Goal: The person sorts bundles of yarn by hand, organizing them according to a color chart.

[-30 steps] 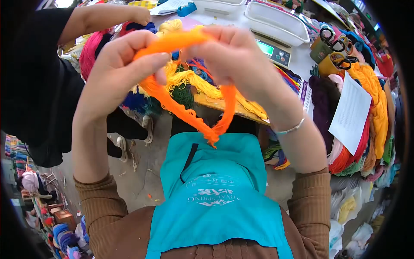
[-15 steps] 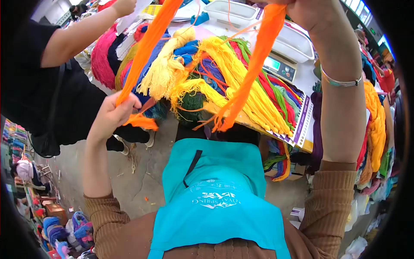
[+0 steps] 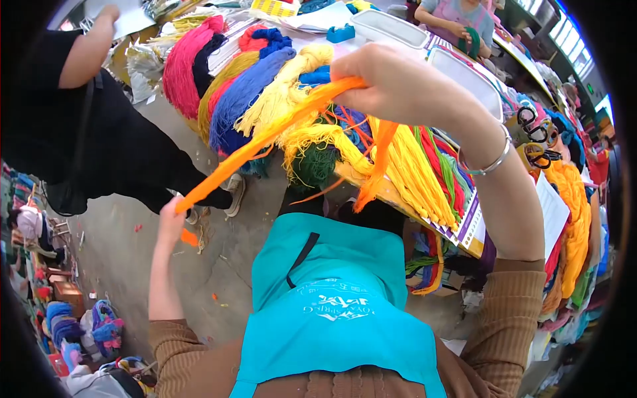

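A skein of orange yarn [image 3: 259, 140] stretches slantwise between my two hands. My left hand [image 3: 172, 222] is closed round its lower end at the left, with a short orange tail below the fist. Higher up, over the table, my right hand [image 3: 368, 76] grips the other end, and a loose orange length hangs from it. Beneath the right hand lie a yellow yarn bundle [image 3: 415, 176], a cream skein [image 3: 292, 79] and a blue-violet skein [image 3: 242, 99]. The fingertips of my right hand are partly hidden.
A person in black [image 3: 86, 132] stands at the left. White plastic trays [image 3: 391, 28] stand at the table's back, near another person holding green yarn [image 3: 470, 41]. Black-handled scissors [image 3: 531, 126] sit at the right beside hanging orange-yellow yarn [image 3: 572, 219].
My right hand has come down and left, and my left hand has dropped lower. The orange yarn now runs directly between them at a slant. The person in black has shifted slightly.
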Action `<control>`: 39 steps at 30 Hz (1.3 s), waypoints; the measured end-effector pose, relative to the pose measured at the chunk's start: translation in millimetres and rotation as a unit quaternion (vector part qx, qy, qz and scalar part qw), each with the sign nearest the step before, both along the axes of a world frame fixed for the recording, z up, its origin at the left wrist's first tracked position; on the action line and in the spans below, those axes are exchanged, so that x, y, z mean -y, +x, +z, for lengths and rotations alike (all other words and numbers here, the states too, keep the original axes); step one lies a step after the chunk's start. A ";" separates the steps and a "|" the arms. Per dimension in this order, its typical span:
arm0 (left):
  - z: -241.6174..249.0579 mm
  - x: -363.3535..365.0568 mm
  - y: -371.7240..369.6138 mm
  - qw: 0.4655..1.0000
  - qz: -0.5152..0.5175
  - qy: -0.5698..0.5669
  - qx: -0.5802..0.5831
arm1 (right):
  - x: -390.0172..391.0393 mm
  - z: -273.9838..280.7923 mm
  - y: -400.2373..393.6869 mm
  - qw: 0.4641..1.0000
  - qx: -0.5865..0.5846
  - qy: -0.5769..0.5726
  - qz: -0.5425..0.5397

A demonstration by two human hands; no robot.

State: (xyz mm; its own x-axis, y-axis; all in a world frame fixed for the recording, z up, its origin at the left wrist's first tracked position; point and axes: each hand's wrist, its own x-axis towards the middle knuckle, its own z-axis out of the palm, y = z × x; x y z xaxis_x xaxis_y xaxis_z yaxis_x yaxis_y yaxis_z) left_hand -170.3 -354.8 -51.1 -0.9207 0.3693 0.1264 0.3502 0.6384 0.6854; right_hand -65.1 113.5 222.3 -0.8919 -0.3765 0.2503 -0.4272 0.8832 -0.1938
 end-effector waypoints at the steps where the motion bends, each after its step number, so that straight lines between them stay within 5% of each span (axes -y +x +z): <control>1: -3.5 -11.3 9.0 1.000 -0.002 -0.030 -0.001 | 4.0 -8.8 -1.6 1.000 0.002 0.001 -0.012; 2: -3.6 -19.7 19.8 0.989 0.023 -0.077 0.127 | 8.3 -15.0 -3.8 1.000 0.005 0.002 -0.025; 3: -11.4 -23.4 23.1 0.982 -0.070 -0.118 0.128 | 14.2 -14.7 -6.7 0.995 0.090 -0.020 -0.028; 5: 11.5 -65.7 41.3 0.972 -0.150 -0.127 0.130 | 18.3 -35.0 -12.9 0.997 0.057 -0.044 0.040; 8: 52.2 -136.2 54.5 0.976 -0.205 0.055 0.048 | 35.3 -53.5 -13.5 0.992 0.077 -0.055 0.080; 12: 81.4 -213.8 56.9 0.862 -0.294 0.352 0.216 | 47.0 -65.9 -11.0 0.991 0.087 -0.063 0.080; 15: 101.5 -225.0 48.6 0.855 -0.297 0.204 0.373 | 37.9 -54.5 -4.6 0.988 0.140 -0.052 0.024; 19: 100.2 -207.0 38.7 0.854 -0.312 0.105 0.403 | 12.3 -66.2 6.7 0.981 0.166 -0.101 -0.017; 22: 129.6 -191.5 46.4 0.786 -0.368 0.238 0.437 | 13.0 -96.5 9.8 0.959 0.180 -0.207 0.076; 25: 152.4 -187.0 57.9 0.766 -0.391 0.306 0.407 | 41.8 -110.7 10.9 0.904 0.350 -0.223 0.098; 29: 163.1 -168.7 53.0 0.765 -0.437 0.383 0.277 | 60.4 -157.8 9.2 0.895 0.223 -0.376 0.088; 33: 168.8 -169.4 46.1 0.713 -0.443 0.521 0.154 | 37.0 -129.2 -7.1 0.857 0.146 -0.493 0.046; 35: 175.4 -174.8 46.4 0.666 -0.469 0.535 0.225 | 36.2 -108.6 -12.3 0.846 0.103 -0.521 0.051; 37: 166.1 -165.5 40.3 0.705 -0.462 0.394 0.366 | 41.4 -102.3 -18.4 0.858 0.114 -0.500 0.038; 39: 173.4 -165.7 44.1 0.699 -0.452 0.450 0.324 | 38.0 -111.1 -27.8 0.898 0.121 -0.423 0.023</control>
